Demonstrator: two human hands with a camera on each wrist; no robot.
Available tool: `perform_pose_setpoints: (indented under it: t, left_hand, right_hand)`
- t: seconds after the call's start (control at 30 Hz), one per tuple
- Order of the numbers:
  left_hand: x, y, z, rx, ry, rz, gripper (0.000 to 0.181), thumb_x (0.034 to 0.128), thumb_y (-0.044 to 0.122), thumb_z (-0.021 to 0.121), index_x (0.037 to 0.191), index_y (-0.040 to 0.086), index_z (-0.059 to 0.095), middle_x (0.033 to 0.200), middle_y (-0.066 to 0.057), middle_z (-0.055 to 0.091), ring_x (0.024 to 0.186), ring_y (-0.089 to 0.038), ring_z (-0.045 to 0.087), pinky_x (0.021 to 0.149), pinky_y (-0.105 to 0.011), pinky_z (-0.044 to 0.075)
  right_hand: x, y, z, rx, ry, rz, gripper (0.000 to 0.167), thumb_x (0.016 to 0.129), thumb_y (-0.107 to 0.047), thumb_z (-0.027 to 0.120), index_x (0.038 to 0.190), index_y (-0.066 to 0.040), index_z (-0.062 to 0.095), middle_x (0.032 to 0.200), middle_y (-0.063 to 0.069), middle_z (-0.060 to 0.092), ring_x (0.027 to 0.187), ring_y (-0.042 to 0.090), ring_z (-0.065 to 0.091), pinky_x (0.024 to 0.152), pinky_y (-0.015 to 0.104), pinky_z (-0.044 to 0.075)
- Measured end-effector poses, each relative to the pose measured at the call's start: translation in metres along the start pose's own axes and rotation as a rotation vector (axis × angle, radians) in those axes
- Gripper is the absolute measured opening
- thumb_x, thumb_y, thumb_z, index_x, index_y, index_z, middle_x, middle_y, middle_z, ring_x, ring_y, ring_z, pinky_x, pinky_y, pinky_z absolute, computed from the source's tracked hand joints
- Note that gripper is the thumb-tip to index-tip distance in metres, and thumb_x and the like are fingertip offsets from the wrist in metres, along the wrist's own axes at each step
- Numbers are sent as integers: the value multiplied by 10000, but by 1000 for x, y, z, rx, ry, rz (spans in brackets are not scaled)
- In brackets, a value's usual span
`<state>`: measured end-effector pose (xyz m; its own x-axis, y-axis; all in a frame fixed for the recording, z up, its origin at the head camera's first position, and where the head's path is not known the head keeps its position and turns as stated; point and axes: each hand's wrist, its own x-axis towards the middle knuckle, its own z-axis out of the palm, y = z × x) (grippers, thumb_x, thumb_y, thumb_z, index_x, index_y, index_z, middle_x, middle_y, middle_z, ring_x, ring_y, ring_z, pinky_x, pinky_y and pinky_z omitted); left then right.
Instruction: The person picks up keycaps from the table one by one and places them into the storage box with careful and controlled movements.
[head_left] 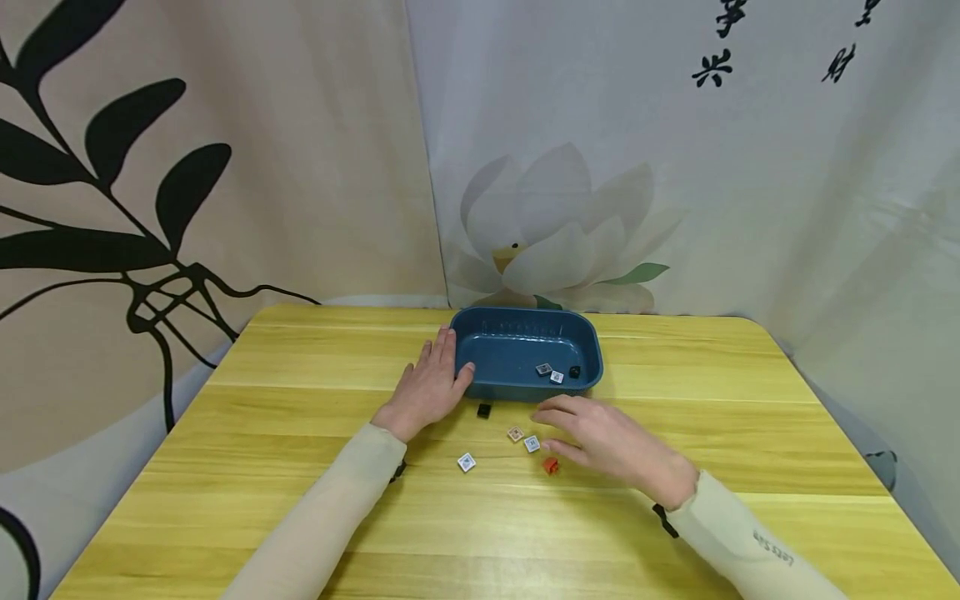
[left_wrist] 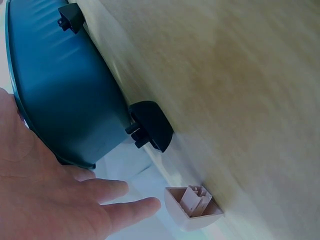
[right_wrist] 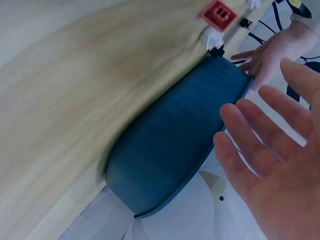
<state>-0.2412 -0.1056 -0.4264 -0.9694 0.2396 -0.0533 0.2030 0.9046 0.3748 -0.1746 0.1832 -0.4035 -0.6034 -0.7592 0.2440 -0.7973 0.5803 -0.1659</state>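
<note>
A blue rectangular tray [head_left: 525, 390] stands at the back of the table with a few small keycaps in it, among them a white keycap [head_left: 557, 377] and a black keycap [head_left: 574, 372]. My left hand [head_left: 427, 387] rests against the tray's left end, fingers straight. My right hand [head_left: 603, 437] hovers in front of the tray with loosely bent fingers and nothing visible in its grasp. By its fingertips lie a red keycap [head_left: 551, 466], a white keycap [head_left: 532, 444] and a beige keycap [head_left: 515, 434]. Another white keycap [head_left: 467, 462] lies further left.
A black keycap [head_left: 483, 411] lies just before the tray's front wall. In the left wrist view, a second black keycap [left_wrist: 72, 17] appears close to the tray. The wooden table [head_left: 420, 542] ends at a printed curtain [head_left: 337, 167] behind.
</note>
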Motion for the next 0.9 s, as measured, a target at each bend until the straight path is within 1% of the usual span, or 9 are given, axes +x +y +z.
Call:
perform_pose_setpoints:
  t: [0.27, 0.53, 0.73, 0.9]
  left_hand:
    - [1, -1, 0, -4, -1, 0, 777, 1105, 510, 310, 1661, 46, 27, 1737, -101, -51, 1566, -424, 118, 1172, -700, 215]
    - [1, -1, 1, -6, 0, -2, 777, 1104, 513, 310, 1662, 50, 30, 1738, -97, -47, 1567, -420, 120, 1175, -696, 214]
    - [1, -1, 2, -11, 5, -3, 776, 1106, 508, 322, 1662, 48, 37, 1740, -101, -40, 1565, -425, 128, 1174, -697, 214]
    - [1, 0, 1, -14, 10, -4, 782, 1103, 510, 328, 1662, 45, 41, 1739, -101, -36, 1561, -427, 143, 1170, -700, 220]
  right_hand:
    - [-5, -5, 8, 29, -43, -84, 339, 943, -240, 786, 1243, -89, 740, 1219, 34, 702, 1085, 180, 679, 937, 360, 570]
    - [-10, -10, 14, 55, -126, -125, 271, 938, -207, 793, 1193, -118, 759, 1210, -14, 704, 1100, 125, 678, 958, 300, 553]
    - [-12, -11, 13, 71, -175, -119, 218, 963, -160, 760, 1180, -159, 770, 1211, -39, 699, 1099, 92, 667, 951, 281, 551]
    - [-14, -11, 15, 64, -189, -106, 156, 966, -139, 751, 1116, -165, 783, 1144, -52, 699, 1026, 59, 656, 897, 256, 558]
